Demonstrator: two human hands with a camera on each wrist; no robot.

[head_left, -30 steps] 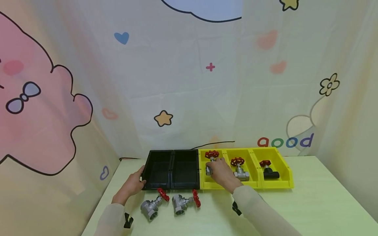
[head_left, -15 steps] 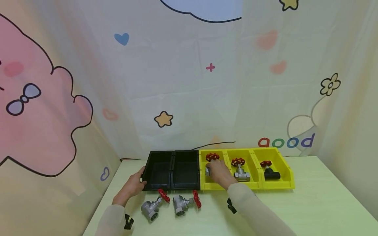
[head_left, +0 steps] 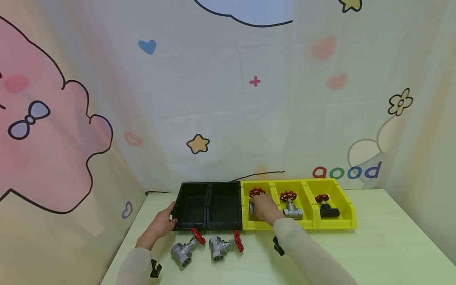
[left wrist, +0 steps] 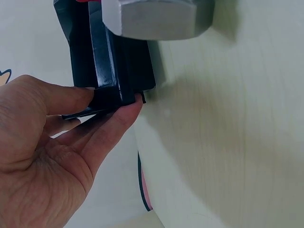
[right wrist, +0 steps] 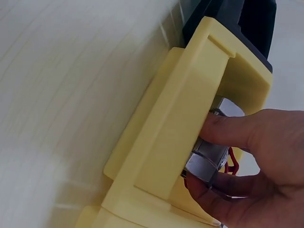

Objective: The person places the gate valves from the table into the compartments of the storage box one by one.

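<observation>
My left hand [head_left: 161,223] holds the left side of a black bin [head_left: 190,226]. In the left wrist view, the thumb lies on the bin's rim and the fingers on its outer wall. Inside the leftmost yellow bin [head_left: 254,225], my right hand [head_left: 265,208] grips a metal valve with a red handwheel [head_left: 257,192]. The right wrist view shows thumb and fingers around the valve's silver body [right wrist: 209,154]. Two silver valves with red handwheels, a left one [head_left: 182,254] and a right one [head_left: 218,249], lie on the table before the black bins.
A second black bin [head_left: 225,227] adjoins the yellow row. The middle yellow bin holds a silver valve [head_left: 293,213] with a red handwheel; the right one holds a black-bodied valve [head_left: 329,211]. A printed curtain [head_left: 228,111] hangs behind the table [head_left: 384,237].
My right hand has shifted slightly within the leftmost yellow bin, its forearm moving a little left. The left hand keeps its hold on the black bin.
</observation>
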